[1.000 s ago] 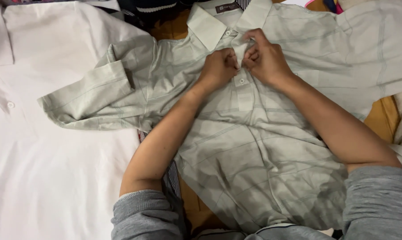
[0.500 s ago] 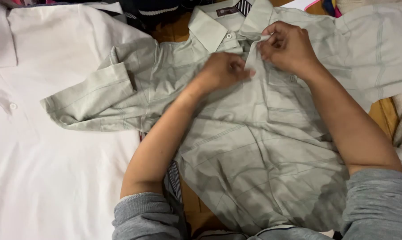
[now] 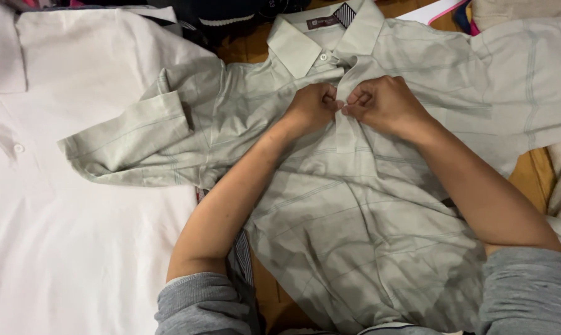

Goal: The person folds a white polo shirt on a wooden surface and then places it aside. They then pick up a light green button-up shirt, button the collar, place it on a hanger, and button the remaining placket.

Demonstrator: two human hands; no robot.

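Pale-green striped polo shirt (image 3: 367,236), wrinkled and flat; both hands' fingers (image 3: 330,102) pinch closed on its placket (image 3: 345,127).

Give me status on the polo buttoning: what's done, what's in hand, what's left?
Done: the pale green polo shirt lies face up, spread flat, collar open. In hand: the left hand and right hand pinch the placket together just below the collar; whether that button is through cannot be told. Left: the collar button looks unfastened, and the left sleeve is rumpled over the white shirt.

Even, soft indoor light; faint shadows under forearms; sharp focus.
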